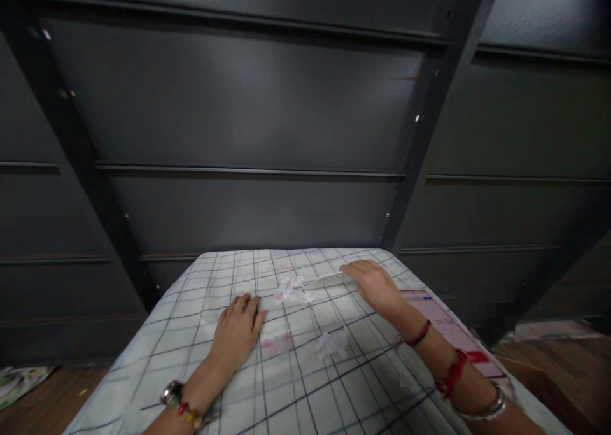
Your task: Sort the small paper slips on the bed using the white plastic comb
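Observation:
My right hand [375, 285] grips a thin, flat whitish card [329, 280] by its right end, held at a low slant just above the cloth. The card's far left end reaches a small heap of white and pink scraps [287, 290]. My left hand [238, 325] lies palm down on the checked cloth [258, 390], fingers stretched out and holding nothing. Right of it is a flat, pale pink-and-white rectangular piece [277, 344]. A second heap of white scraps [333, 344] lies nearer to me. The scraps are too small to name surely.
A large phone or tablet with a pink lit screen [449, 330] lies along the right edge, partly under my right forearm. Dark metal panels [258, 104] rise directly behind the table. Wooden floor [71, 400] shows on both sides, with a printed sheet [21, 382] at left.

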`<action>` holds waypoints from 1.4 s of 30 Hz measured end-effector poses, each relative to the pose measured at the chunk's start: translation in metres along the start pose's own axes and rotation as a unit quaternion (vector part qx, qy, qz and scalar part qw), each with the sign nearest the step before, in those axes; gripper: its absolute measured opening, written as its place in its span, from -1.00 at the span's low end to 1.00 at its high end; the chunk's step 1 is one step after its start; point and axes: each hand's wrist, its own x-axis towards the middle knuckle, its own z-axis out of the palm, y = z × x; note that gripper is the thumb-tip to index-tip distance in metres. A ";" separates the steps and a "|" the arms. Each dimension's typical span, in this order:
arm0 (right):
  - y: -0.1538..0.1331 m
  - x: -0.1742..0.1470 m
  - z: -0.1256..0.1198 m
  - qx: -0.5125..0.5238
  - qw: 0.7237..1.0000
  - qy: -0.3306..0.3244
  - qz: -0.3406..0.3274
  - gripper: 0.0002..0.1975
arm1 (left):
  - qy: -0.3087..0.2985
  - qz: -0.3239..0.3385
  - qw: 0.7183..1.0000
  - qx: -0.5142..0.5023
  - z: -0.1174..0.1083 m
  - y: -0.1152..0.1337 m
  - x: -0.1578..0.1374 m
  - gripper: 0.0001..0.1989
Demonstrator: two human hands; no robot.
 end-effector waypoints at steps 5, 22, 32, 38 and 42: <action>0.015 -0.010 0.012 0.055 0.997 0.042 -0.043 -0.59 | -0.004 -0.002 1.000 0.008 0.003 0.000 0.001 -0.64; 0.023 -0.023 0.004 0.167 0.981 0.088 -0.044 -0.71 | -0.012 0.020 0.999 0.027 0.017 -0.004 0.008 -0.59; 0.027 -0.026 -0.013 0.177 0.981 0.060 -0.047 -0.76 | 0.032 0.028 0.999 0.006 0.023 -0.007 0.007 -0.59; 0.014 -0.025 0.000 0.095 0.989 0.104 -0.043 -0.68 | 0.039 0.034 0.999 0.016 0.027 -0.007 0.008 -0.60; -0.004 -0.022 0.008 0.059 0.993 0.095 -0.027 -0.65 | 0.030 0.030 0.999 0.013 0.026 -0.005 0.009 -0.58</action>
